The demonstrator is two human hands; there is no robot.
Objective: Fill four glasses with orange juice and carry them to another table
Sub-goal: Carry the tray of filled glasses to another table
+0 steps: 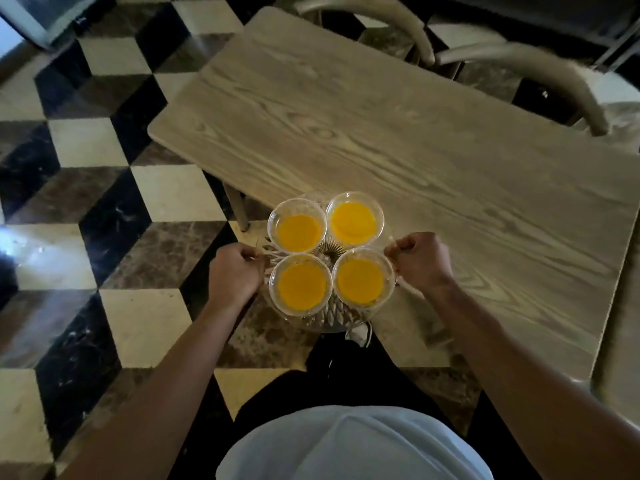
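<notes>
Several clear glasses of orange juice stand close together on a round cut-glass tray (330, 322): far left glass (298, 226), far right glass (354, 218), near left glass (300, 285), near right glass (363, 280). My left hand (236, 271) grips the tray's left rim with curled fingers. My right hand (420, 261) grips its right rim the same way. The tray hangs in the air over the near left edge of a pale wooden table (398, 126), partly above the floor.
The floor (104, 188) is a checkered pattern of black, brown and cream tiles. Curved pale chair backs (540, 64) stand behind the table at the far right. A grey chair (41, 15) sits in the top left corner. My white shirt and dark trousers fill the bottom.
</notes>
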